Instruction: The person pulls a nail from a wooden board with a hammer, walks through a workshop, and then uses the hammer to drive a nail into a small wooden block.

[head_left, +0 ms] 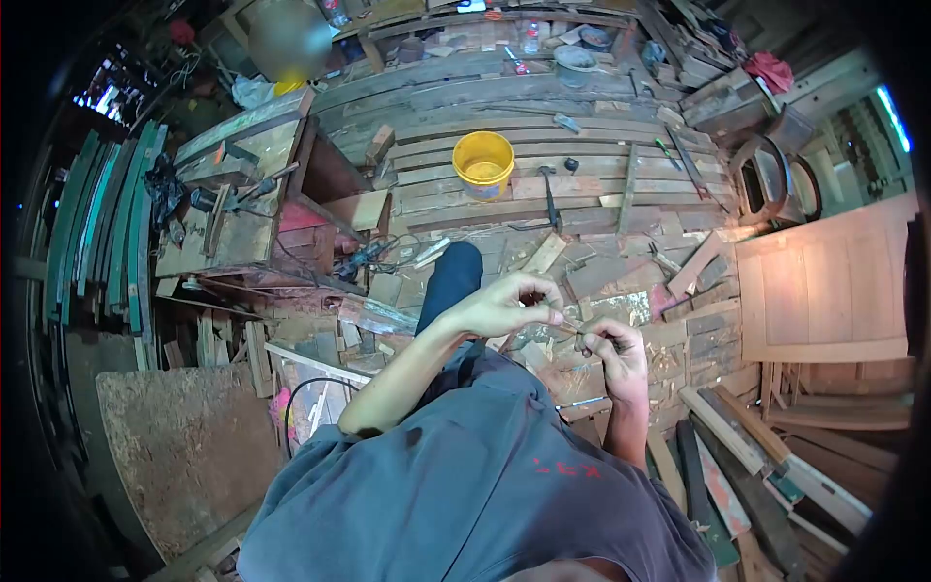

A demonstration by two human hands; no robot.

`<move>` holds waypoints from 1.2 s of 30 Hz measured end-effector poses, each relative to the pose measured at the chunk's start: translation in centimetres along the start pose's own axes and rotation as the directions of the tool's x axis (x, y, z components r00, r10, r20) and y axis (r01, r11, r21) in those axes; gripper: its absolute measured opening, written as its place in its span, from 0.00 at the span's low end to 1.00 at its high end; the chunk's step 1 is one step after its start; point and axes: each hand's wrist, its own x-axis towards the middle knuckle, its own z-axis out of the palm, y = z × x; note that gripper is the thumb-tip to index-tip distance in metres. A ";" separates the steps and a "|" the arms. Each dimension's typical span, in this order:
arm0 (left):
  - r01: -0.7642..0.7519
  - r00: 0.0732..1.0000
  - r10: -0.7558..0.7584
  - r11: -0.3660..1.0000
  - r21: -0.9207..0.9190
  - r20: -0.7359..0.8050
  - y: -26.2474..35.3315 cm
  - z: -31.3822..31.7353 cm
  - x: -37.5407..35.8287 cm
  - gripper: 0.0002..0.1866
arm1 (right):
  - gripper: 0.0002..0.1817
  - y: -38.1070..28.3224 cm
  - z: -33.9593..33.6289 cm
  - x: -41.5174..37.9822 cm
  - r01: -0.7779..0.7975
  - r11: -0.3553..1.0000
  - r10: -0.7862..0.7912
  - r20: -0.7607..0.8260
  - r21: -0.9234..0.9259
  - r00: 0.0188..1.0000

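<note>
My left hand (509,306) is in front of my body, its thumb and fingers closed in a pinch. A little lower and to the right, my right hand (617,357) has its fingers curled inward. Between the fingertips of both hands runs a small thin brownish piece (572,328); it is too small to name. Below the hands is the front of my grey shirt (465,466), and my dark trouser knee (456,276) shows beyond my left wrist. Wood shavings and offcuts lie on the floor under my hands.
A yellow bucket (483,165) stands on the plank platform ahead, with a hammer (552,199) to its right. At left is a wooden workbench (233,233) with tools on it. A wooden panel (824,281) stands at right, above stacked lumber (776,466). A brown board (189,446) leans at lower left.
</note>
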 end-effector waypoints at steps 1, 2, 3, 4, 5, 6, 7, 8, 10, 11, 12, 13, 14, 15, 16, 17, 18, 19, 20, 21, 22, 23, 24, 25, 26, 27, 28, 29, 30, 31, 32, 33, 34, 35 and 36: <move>-0.046 0.999 0.045 0.998 0.039 0.016 -0.1 -0.7 0.3 0.06 | 0.03 0.3 0.1 1.0 0.007 1.000 -0.007 0.025 -0.006 1.000; -0.022 1.000 0.022 1.000 0.005 0.013 -0.4 -1.6 0.6 0.05 | 0.04 0.6 0.1 2.0 -0.003 1.000 0.003 0.032 0.002 0.999; 0.001 1.000 -0.001 0.999 -0.034 0.010 -0.8 -2.5 1.0 0.05 | 0.04 0.7 0.4 2.9 -0.032 0.999 0.032 0.030 0.014 0.999; 0.020 1.000 -0.020 0.997 -0.071 0.007 -1.1 -3.5 1.4 0.05 | 0.04 0.7 0.7 4.1 -0.058 0.998 0.058 0.030 0.024 0.998; 0.028 0.999 -0.027 0.998 -0.064 0.018 -1.5 -4.7 1.8 0.05 | 0.04 0.7 1.0 5.4 -0.084 0.996 0.083 0.036 0.033 0.996; 0.034 0.999 -0.033 0.998 -0.057 0.028 -1.9 -6.1 2.1 0.05 | 0.05 0.9 1.2 6.7 -0.089 0.996 0.088 0.050 0.018 0.995; 0.039 0.998 -0.037 0.998 -0.048 0.040 -2.4 -7.8 2.7 0.05 | 0.06 1.5 1.6 8.0 -0.090 0.995 0.089 0.032 0.049 0.996; 0.012 0.994 -0.004 0.997 -0.075 0.109 -3.8 -9.8 3.6 0.05 | 0.06 2.3 2.1 9.3 -0.091 0.993 0.090 0.011 0.080 0.996; -0.026 0.987 0.031 0.999 -0.032 0.158 -5.9 -14.6 5.7 0.07 | 0.07 3.9 3.2 13.0 -0.108 0.983 0.116 -0.043 0.148 0.992; -0.037 0.979 0.038 0.999 -0.011 0.201 -6.6 -17.3 6.8 0.08 | 0.08 4.5 3.8 16.0 -0.128 0.984 0.133 -0.033 0.124 0.991; -0.024 0.966 0.040 0.998 -0.063 0.257 -7.2 -20.4 8.2 0.06 | 0.08 5.0 4.4 19.0 -0.150 0.983 0.155 -0.036 0.108 0.987; 0.011 0.968 -0.003 0.999 -0.033 0.252 -7.6 -23.5 9.3 0.06 | 0.08 5.3 5.1 22.2 -0.172 0.981 0.176 -0.038 0.091 0.984; 0.041 0.969 -0.042 0.999 0.008 0.245 -7.6 -27.3 10.6 0.06 | 0.08 5.4 6.3 25.9 -0.172 0.980 0.178 -0.060 0.100 0.982; 0.066 0.969 -0.078 0.996 0.058 0.234 -7.2 -31.4 11.7 0.06 | 0.08 5.4 7.4 29.9 -0.200 0.970 0.205 -0.025 0.142 0.978; 0.192 0.971 -0.174 0.975 -0.108 0.163 -6.7 -35.1 12.2 0.07 | 0.08 5.3 8.4 34.3 -0.216 0.959 0.217 0.015 0.181 0.976; 0.129 0.985 -0.117 0.987 -0.092 0.128 -6.8 -43.6 13.8 0.07 | 0.08 3.3 11.3 42.5 -0.223 0.947 0.220 0.040 0.229 0.975; 0.195 0.979 -0.197 0.979 0.054 0.046 -3.1 -47.2 14.0 0.06 | 0.06 3.5 12.0 46.2 -0.184 0.972 0.173 0.085 0.144 0.981; 0.174 0.983 -0.159 0.969 -0.176 0.095 -4.2 -50.7 14.3 0.06 | 0.06 1.1 13.4 50.1 -0.187 0.977 0.172 0.136 0.105 0.976; 0.167 0.983 -0.154 0.976 -0.137 0.102 -1.9 -54.4 15.3 0.06 | 0.06 -0.5 14.7 54.0 -0.206 0.973 0.189 0.157 0.102 0.969; 0.186 0.978 -0.173 0.976 -0.111 0.114 0.0 -56.7 15.1 0.06 | 0.06 -1.5 16.3 56.3 -0.249 0.962 0.228 0.175 0.113 0.958; 0.227 0.965 -0.203 0.963 -0.143 0.165 1.9 -59.3 15.2 0.07 | 0.05 -2.4 17.6 58.8 -0.216 0.971 0.198 0.169 0.099 0.966; 0.263 0.951 -0.225 0.950 -0.168 0.213 3.6 -61.9 15.7 0.08 | 0.05 -2.8 18.8 61.2 -0.236 0.963 0.210 0.182 0.133 0.961; 0.281 0.956 -0.257 0.942 -0.181 0.144 4.6 -63.5 15.8 0.07 | 0.06 -2.8 19.7 63.3 -0.244 0.956 0.212 0.191 0.165 0.958; 0.251 0.967 -0.231 0.941 -0.226 0.111 5.1 -65.3 15.9 0.08 | 0.06 -3.3 20.5 65.1 -0.254 0.948 0.214 0.202 0.194 0.956; 0.314 0.949 -0.314 0.922 -0.227 0.036 6.0 -66.7 16.0 0.08 | 0.06 -4.7 21.3 67.1 -0.220 0.950 0.166 0.239 0.220 0.957; 0.370 0.920 -0.389 0.900 -0.231 -0.040 6.8 -68.0 16.1 0.09 | 0.06 -5.9 21.9 68.9 -0.208 0.958 0.160 0.234 0.197 0.959; 0.313 0.950 -0.300 0.907 -0.283 0.089 6.1 -70.0 16.7 0.10 | 0.06 -7.0 22.4 70.3 -0.202 0.964 0.160 0.229 0.175 0.960; 0.299 0.954 -0.286 0.917 -0.265 0.085 8.1 -71.3 16.9 0.08 | 0.06 -7.8 22.8 71.7 -0.194 0.969 0.157 0.223 0.155 0.962; 0.294 0.956 -0.286 0.926 -0.235 0.069 10.5 -72.4 17.4 0.08 | 0.06 -8.2 22.7 73.2 -0.199 0.972 0.161 0.269 0.122 0.950; 0.292 0.956 -0.288 0.932 -0.213 0.053 12.7 -73.3 17.7 0.07 | 0.06 -9.3 23.0 74.4 -0.217 0.970 0.180 0.273 0.111 0.945; 0.288 0.957 -0.279 0.938 -0.194 0.074 13.4 -74.5 17.9 0.08 | 0.06 -10.6 23.6 75.7 -0.234 0.967 0.199 0.279 0.099 0.939; 0.280 0.959 -0.267 0.945 -0.169 0.096 14.0 -75.9 18.1 0.09 | 0.06 -11.8 24.2 77.2 -0.244 0.966 0.210 0.284 0.088 0.936; 0.239 0.970 -0.227 0.949 -0.207 0.081 14.3 -77.0 18.2 0.10 | 0.06 -12.6 24.7 78.5 -0.237 0.966 0.198 0.292 0.105 0.936; 0.200 0.980 -0.189 0.949 -0.245 0.067 14.6 -78.1 18.4 0.11 | 0.06 -12.5 24.9 80.1 -0.209 0.974 0.171 0.313 0.092 0.934; 0.187 0.982 -0.185 0.954 -0.233 0.030 14.8 -79.3 18.5 0.12 | 0.06 -12.0 24.8 81.7 -0.184 0.980 0.147 0.334 0.080 0.931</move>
